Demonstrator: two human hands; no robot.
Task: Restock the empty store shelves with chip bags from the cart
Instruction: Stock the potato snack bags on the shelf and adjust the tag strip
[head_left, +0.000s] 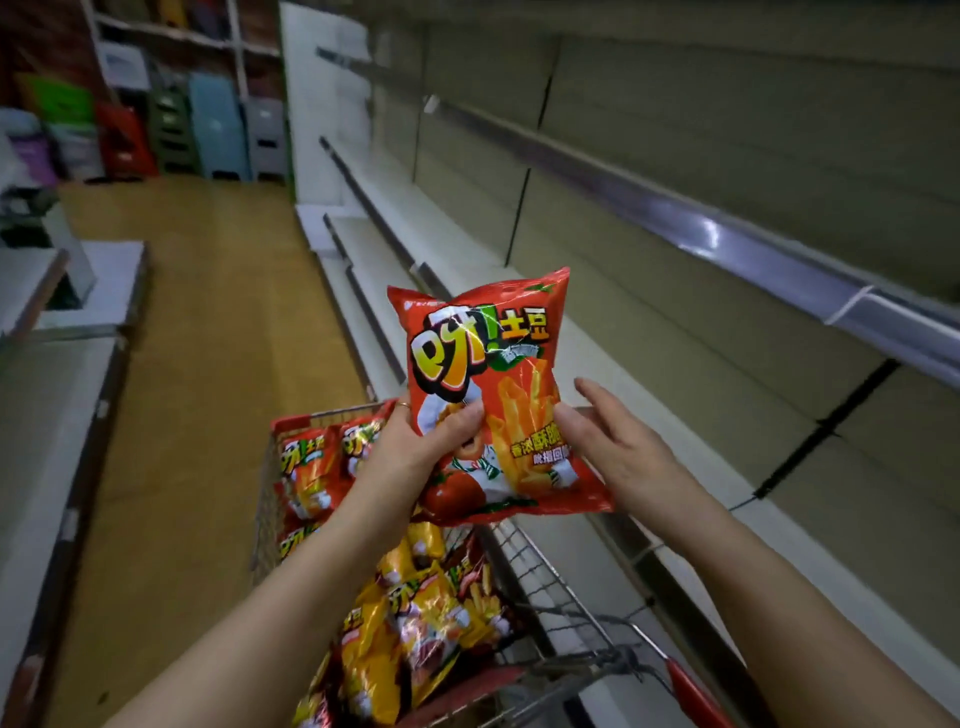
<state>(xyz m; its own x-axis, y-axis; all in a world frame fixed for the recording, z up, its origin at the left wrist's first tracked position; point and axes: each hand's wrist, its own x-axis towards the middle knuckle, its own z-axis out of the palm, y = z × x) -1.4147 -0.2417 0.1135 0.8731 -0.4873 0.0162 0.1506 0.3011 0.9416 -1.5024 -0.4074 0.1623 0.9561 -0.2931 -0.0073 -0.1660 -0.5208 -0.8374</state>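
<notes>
A red chip bag with yellow lettering is held upright in the air above the cart. My left hand grips its lower left side, thumb across the front. My right hand touches the bag's right edge with thumb on the front and fingers straight behind it. Below, the wire cart holds several red and yellow chip bags. The bare shelves run along the right, close to the bag.
The cart's red handle is at the bottom right. A wooden aisle floor stretches ahead on the left. Low white shelving lines the left side. Stacked plastic stools stand at the aisle's far end.
</notes>
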